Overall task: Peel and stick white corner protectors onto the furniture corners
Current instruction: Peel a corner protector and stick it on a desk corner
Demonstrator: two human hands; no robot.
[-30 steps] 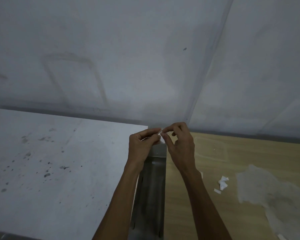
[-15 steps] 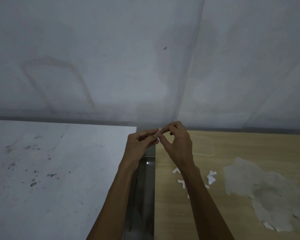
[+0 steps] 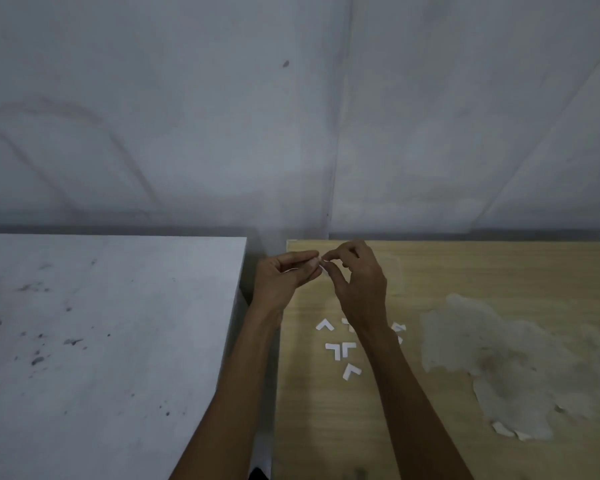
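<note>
Now the view has dropped and swung, so spare white protectors show on the wooden table just below the right hand. The left hand and right hand pinch one small white protector between their fingertips, as before, so peeling seems unfinished. Whether its backing has lifted is too small to tell. The right wrist covers some spares.
</note>
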